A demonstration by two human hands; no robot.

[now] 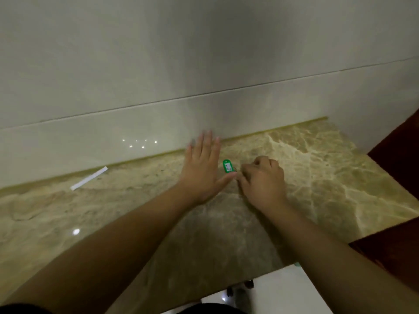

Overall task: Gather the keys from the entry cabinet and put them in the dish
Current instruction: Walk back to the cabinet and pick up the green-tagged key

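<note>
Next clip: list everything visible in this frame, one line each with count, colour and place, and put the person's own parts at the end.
Key tag: one, green with a white label, on the countertop between the two hands; any key on it is hidden by the right hand.
White strip: one, white, flat on the countertop at the left, near the wall.
Marble countertop: one, beige-green veined, fills the lower half.
Wall tiles: glossy off-white, behind the countertop.
Dark red-brown panel: one, at the right edge; what it is cannot be told.
Dish: none in view.
Left hand: open, palm down, beside the tag.
Right hand: fingers curled at the tag's ring end; grip not clear.
</note>
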